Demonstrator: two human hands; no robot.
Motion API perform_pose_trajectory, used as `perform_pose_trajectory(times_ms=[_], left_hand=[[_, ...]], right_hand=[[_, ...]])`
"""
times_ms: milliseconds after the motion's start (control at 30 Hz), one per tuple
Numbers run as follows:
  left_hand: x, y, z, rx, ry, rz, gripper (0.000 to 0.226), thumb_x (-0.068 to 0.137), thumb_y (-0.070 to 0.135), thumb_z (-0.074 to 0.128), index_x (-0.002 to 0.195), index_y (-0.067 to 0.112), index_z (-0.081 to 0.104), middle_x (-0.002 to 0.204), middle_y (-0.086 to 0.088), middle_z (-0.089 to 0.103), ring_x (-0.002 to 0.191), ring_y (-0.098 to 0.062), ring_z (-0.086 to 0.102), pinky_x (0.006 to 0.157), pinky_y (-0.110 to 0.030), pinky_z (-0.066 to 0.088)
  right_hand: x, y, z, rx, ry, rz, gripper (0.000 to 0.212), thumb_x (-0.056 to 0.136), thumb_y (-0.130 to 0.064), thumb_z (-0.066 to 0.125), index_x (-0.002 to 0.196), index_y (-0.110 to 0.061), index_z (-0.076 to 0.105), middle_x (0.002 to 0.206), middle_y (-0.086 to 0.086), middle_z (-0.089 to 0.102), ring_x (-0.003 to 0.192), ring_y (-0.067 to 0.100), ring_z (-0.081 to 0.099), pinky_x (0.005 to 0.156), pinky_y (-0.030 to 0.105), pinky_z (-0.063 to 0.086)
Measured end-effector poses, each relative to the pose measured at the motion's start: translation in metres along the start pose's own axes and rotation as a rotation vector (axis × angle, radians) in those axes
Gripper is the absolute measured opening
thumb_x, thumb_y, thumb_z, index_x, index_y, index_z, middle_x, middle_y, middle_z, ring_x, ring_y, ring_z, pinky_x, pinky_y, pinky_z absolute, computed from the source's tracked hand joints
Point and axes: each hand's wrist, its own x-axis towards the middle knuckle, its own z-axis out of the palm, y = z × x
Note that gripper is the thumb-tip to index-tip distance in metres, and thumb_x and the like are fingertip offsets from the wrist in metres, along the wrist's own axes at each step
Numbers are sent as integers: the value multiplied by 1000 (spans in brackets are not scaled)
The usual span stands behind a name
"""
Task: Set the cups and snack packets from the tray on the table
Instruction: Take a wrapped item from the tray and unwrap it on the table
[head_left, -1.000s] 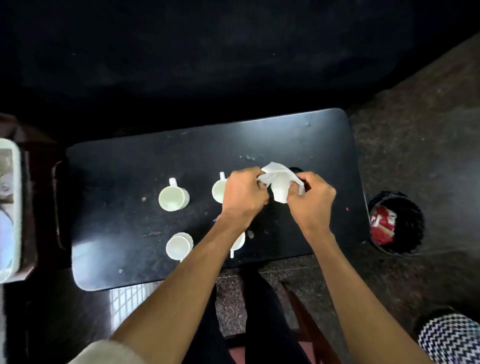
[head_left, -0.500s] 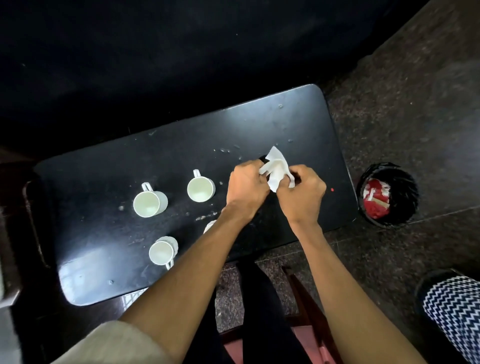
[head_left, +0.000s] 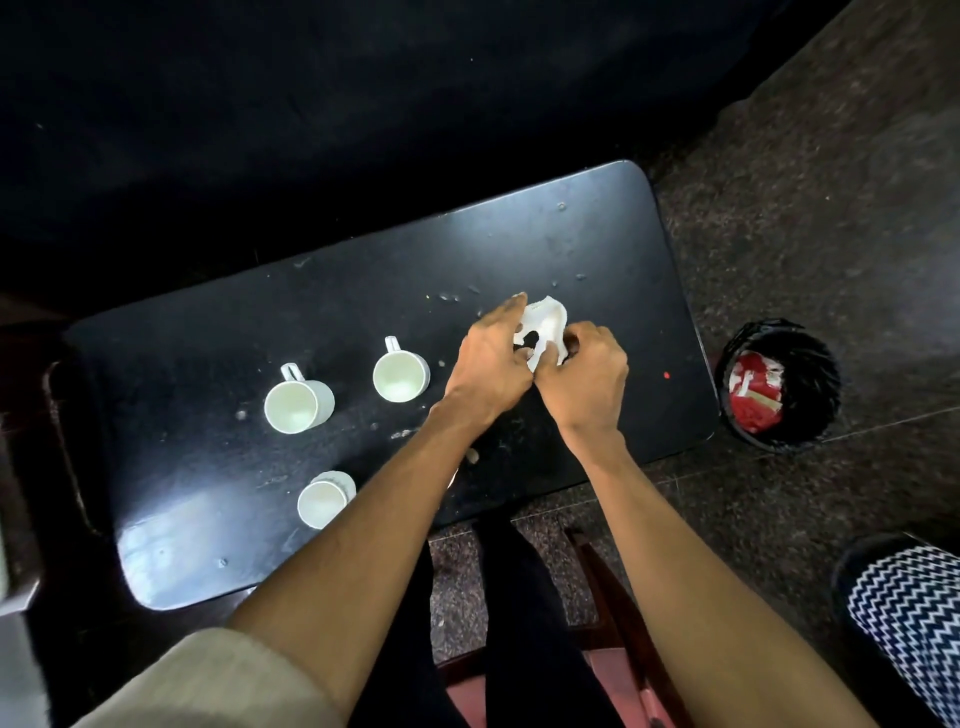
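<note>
Dim scene, overhead glare on glossy table (head_left: 166, 540), black background, wide-angle edge distortion, slightly soft

Three cups stand on the surface (head_left: 208, 457): one (head_left: 298, 405) toward the left edge, one (head_left: 400, 375) right of it near the middle, one (head_left: 324, 500) by the near edge. A bin (head_left: 779, 384) sits on the floor just beyond the right edge.

Both forearms are bare from elbow to wrist. A loose beige sleeve (head_left: 208, 680) covers the left upper arm near the frame's lower edge. Black trousers (head_left: 524, 623) cover both legs below
</note>
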Motion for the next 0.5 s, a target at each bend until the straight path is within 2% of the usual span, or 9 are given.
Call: perform_pose_trajectory(times_ms=[100,133,200,300,400,500], left_hand=[[-7,-1,-2,-36,74,26,62,79,10,52,140,3,50,142,-13,53,109,-29,64,94,-40,54],[-11,-2,-3,-43,112,28,58,76,13,50,134,5,55,135,-10,57,101,-27,64,89,-39,56],[-15,-5,-2,-21,156,27,43,75,5,52,117,9,63,117,-5,61,92,-25,64,82,-41,56],[-18,-12,2,27,125,26,38,78,-4,59,114,8,64,111,-5,64,100,-24,62,87,-42,54],[-21,-15,8,76,105,39,48,79,-2,63,126,9,60,123,-4,64,115,-22,56,96,-38,51],[-21,-16,12,66,109,53,58,77,-3,63,133,9,56,135,-4,59,124,-22,51,104,-31,46]], right_hand=[[-3,1,1,-13,20,15,28,83,-28,69,101,-6,69,97,10,65,81,28,64,75,37,52],[-4,2,0,-14,35,18,30,83,-29,69,102,-6,69,98,9,65,82,27,64,76,38,53],[-3,4,-1,-4,49,19,28,82,-27,69,102,-7,68,99,9,64,84,27,64,78,41,54],[3,8,-4,20,14,4,31,82,-20,68,111,-9,64,108,8,61,94,26,63,83,42,54],[13,8,-5,-12,-90,-51,55,83,-15,66,135,-8,52,128,12,55,119,29,53,97,40,48],[23,5,-4,-41,-219,-61,68,85,-14,62,148,-9,39,143,13,49,133,31,41,105,42,39]])
